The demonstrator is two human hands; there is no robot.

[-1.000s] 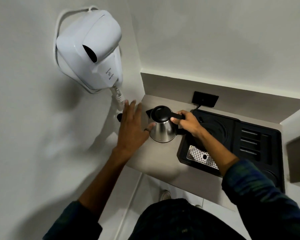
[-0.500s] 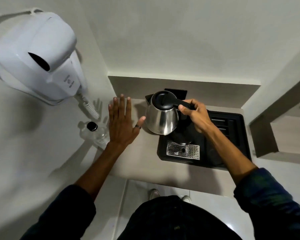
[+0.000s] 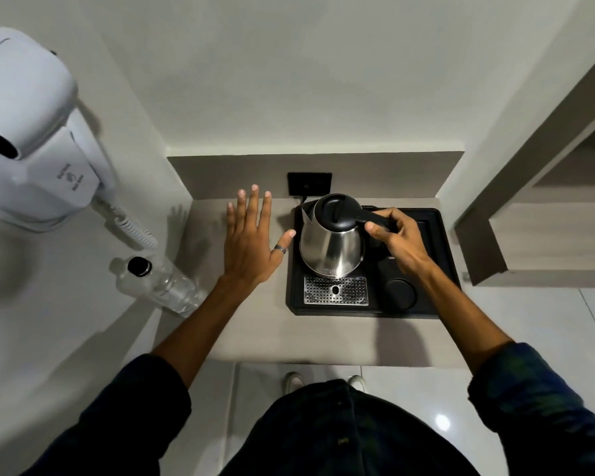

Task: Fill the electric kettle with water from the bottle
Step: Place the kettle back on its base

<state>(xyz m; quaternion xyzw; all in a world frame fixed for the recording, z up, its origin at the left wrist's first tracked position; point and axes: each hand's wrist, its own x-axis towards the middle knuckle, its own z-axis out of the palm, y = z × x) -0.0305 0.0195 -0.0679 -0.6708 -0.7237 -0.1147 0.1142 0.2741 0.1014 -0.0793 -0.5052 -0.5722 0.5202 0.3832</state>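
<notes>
Kettle (image 3: 331,243): over the black tray (image 3: 440,255), lid shut.
Right hand (image 3: 397,240): clenched around the kettle's handle, carrying it.
Left hand (image 3: 251,243): spread, empty (likely steadying).
Bottle (image 3: 158,285): capped, near-left by the wall, within easy reach for pouring.

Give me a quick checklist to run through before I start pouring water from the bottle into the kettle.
1. Kettle held firmly: ok. The right hand grips the handle of the kettle over the black tray.
2. Kettle lid open: not ok. The black lid is shut.
3. Bottle in hand: not ok. The left hand is open and empty above the counter; the bottle stands apart, by the wall.
4. Bottle cap off: not ok. The black cap is on.
5. Water in bottle: cannot tell.
6. Kettle empty: cannot tell, lid hides the inside.
</notes>
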